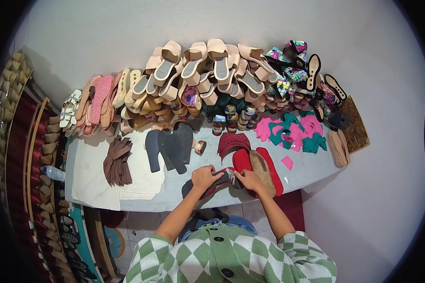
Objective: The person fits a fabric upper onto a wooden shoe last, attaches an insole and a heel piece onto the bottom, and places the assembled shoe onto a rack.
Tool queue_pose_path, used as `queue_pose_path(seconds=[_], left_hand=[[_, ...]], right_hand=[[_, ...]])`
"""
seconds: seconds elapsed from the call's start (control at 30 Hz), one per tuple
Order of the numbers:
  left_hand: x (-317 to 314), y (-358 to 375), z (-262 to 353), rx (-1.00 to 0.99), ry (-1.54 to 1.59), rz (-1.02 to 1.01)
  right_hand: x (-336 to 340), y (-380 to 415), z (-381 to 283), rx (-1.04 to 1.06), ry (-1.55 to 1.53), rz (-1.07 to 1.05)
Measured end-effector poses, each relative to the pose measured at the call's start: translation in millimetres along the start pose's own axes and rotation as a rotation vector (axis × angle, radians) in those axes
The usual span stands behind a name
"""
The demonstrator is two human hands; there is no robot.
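Observation:
Near the table's front edge, my left hand [204,178] is closed around a dark shoe sole [188,189] with red along its edge. My right hand [248,180] grips the other end of that sole, fingers pinched at a red part by its tip. Just beyond and to the right of my right hand lie a red sole piece [241,159], a worn tan sole-shaped piece [261,169] and another red sole piece [275,175]. Dark red upper pieces [233,143] sit farther back. My fingers partly hide the held sole.
Stacked beige heeled sandals [221,59] line the wall side of the table [174,200]. Brown strips [118,161] and dark sole sheets [172,146] lie left of centre, pink and teal cutouts [293,132] at right. Shelves of shoe lasts [49,148] and a bottle [54,173] stand left.

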State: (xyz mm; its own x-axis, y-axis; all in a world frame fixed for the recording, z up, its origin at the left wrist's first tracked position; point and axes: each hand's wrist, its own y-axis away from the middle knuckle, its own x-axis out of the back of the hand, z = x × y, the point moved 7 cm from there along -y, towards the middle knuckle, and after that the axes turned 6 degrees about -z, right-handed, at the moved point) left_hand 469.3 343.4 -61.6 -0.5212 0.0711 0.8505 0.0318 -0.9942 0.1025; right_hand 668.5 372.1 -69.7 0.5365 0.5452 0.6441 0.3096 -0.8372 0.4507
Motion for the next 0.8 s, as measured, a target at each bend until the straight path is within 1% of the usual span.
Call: queue_pose_path(seconds=[0.13, 0.17, 0.27, 0.37, 0.47, 0.57, 0.67, 0.77, 0.8], left_hand=[[-2, 2, 0, -0.007, 0.000, 0.047], [-4, 3, 0, -0.006, -0.002, 0.052], [-3, 8, 6, -0.020, -0.006, 0.063], [-1, 10, 9, -0.033, 0.000, 0.078], [-1, 10, 8, -0.025, -0.005, 0.079], [2, 10, 9, -0.022, -0.023, 0.084], [4, 11, 10, -0.021, -0.039, 0.092], [2, 11, 9, -0.019, -0.044, 0.099], [1, 11, 8, -0.022, -0.043, 0.101]], right_hand=[[-32, -11, 27, -0.194, -0.726, -0.200], [-32, -12, 34, -0.242, -0.752, -0.189], [-24, -10, 27, -0.280, -0.830, -0.143], [-33, -19, 36, -0.301, -0.717, -0.166], [-25, -21, 27, -0.224, -0.557, -0.074], [-31, -30, 37, -0.215, -0.518, -0.029], [-24, -30, 34, -0.215, -0.344, -0.016], [-25, -33, 41, -0.258, -0.288, -0.029], [-24, -33, 39, -0.240, -0.305, -0.018]])
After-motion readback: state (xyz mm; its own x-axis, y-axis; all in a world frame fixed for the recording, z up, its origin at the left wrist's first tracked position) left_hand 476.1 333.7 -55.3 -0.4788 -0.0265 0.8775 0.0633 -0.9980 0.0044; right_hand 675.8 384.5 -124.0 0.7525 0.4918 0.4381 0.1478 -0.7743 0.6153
